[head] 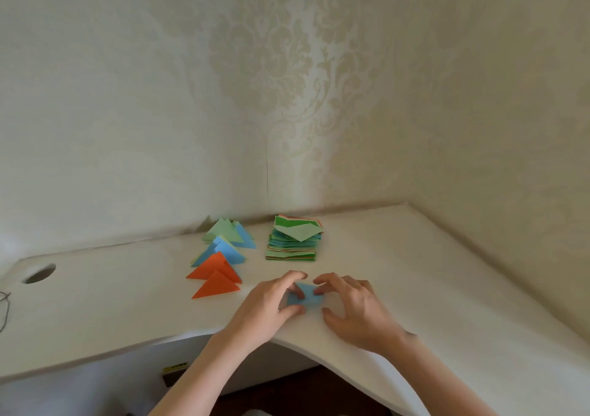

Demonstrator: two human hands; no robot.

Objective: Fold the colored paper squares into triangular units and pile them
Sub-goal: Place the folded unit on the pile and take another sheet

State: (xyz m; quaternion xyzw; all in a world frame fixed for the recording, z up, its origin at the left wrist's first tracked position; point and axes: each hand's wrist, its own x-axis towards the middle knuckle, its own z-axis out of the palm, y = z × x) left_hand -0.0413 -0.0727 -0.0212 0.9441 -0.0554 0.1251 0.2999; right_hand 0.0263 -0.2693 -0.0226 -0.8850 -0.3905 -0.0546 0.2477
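A person's two bare forearms reach in from the bottom of the view onto a white desk (367, 249) with a curved front edge, set against pale damask-patterned wallpaper (287, 80).

A small light blue paper piece (307, 295) lies flat on the desk near the front edge, at about 6 o'clock from the view's centre, between the two hands. The left hand (271, 304) holds its left side, fingers curled over the paper and thumb tucked at its lower edge. The right hand (354, 304) rests with curved fingertips pressing the paper's right edge, thumb down on the desk beside it.

At 12 o'clock from the blue piece, well apart from it, stands a thick stack of unfolded paper squares (293, 243) in green, blue and orange, its top sheets skewed. At 10 o'clock from the blue piece lie the folded triangles (220, 256) in an overlapping row: two orange ones nearest the hands, then light blue, then pale green and blue close to the wall.

At 9 o'clock, near the desk's left end, is a round cable hole (40, 273), with a thin dark cord (3, 307) at the view's left edge.
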